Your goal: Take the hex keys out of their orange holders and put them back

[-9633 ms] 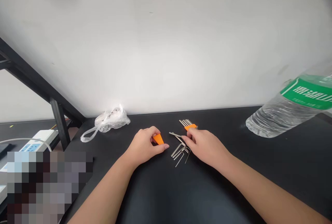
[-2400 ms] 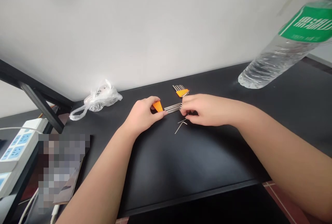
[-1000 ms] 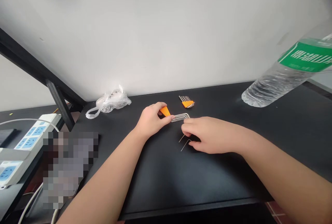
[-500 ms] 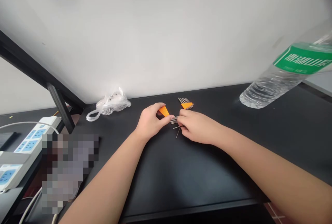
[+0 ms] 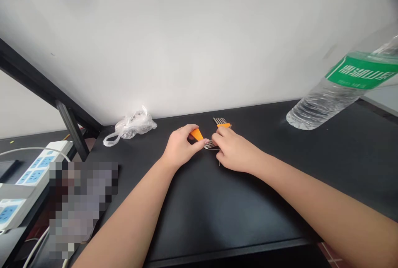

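Note:
My left hand (image 5: pixel 180 146) is closed on an orange hex key holder (image 5: pixel 196 134), gripped between thumb and fingers. Thin metal hex keys (image 5: pixel 209 145) stick out from the holder's right side toward my right hand (image 5: pixel 231 148). The right fingers are curled round the far ends of these keys, and one thin key points down below the fingertips. How many keys the right hand grips is hidden. Just behind it on the black table lies a second orange holder (image 5: pixel 224 125) with several metal keys in it, partly covered by the hand.
A crumpled clear plastic bag (image 5: pixel 132 125) lies at the back left of the black table (image 5: pixel 224 218). On the right stands a large water bottle (image 5: pixel 336 90) with a green label. A white power strip (image 5: pixel 39 168) and a blurred-out object (image 5: pixel 82 210) are at the left.
My right hand has shifted slightly left and closer to the key ends, covering more of the second holder. The thin key under its fingers has turned to point straight down. My left hand stays put.

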